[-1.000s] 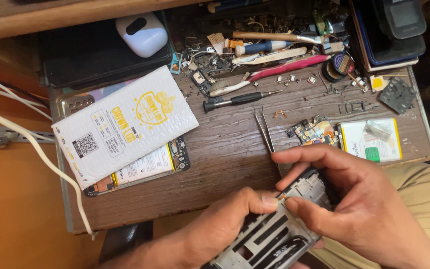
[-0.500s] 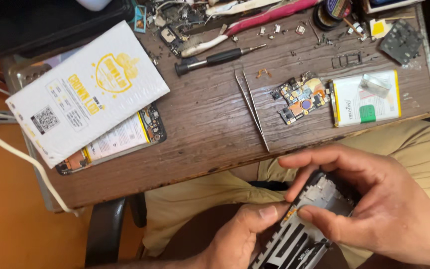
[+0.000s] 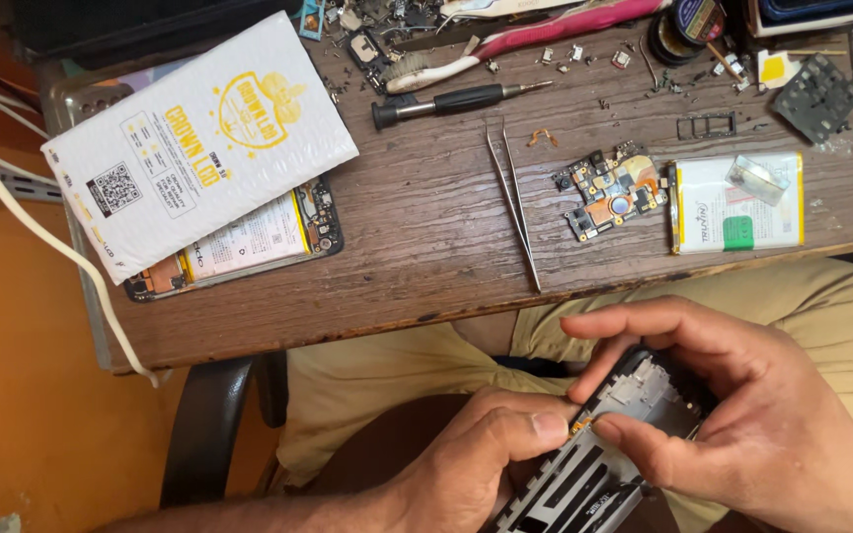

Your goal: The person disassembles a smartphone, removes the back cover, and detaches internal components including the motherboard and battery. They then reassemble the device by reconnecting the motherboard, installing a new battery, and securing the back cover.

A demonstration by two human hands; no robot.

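Over my lap, both hands hold a dark phone frame with grey metal panels. My left hand grips its lower part, thumb pressing near a small orange piece at the frame's edge. My right hand wraps the upper end, with thumb and forefinger pinching by the same spot. On the wooden table above lie steel tweezers, a small circuit board and a white phone battery.
A white padded package lies over an opened phone at the left. A black screwdriver, a pink-handled brush, screws and small parts crowd the table's far side. A white cable hangs off the left edge.
The view has tilted down, so the table has slid up in the frame. Both hands and the phone frame have come off the table edge to above my lap.
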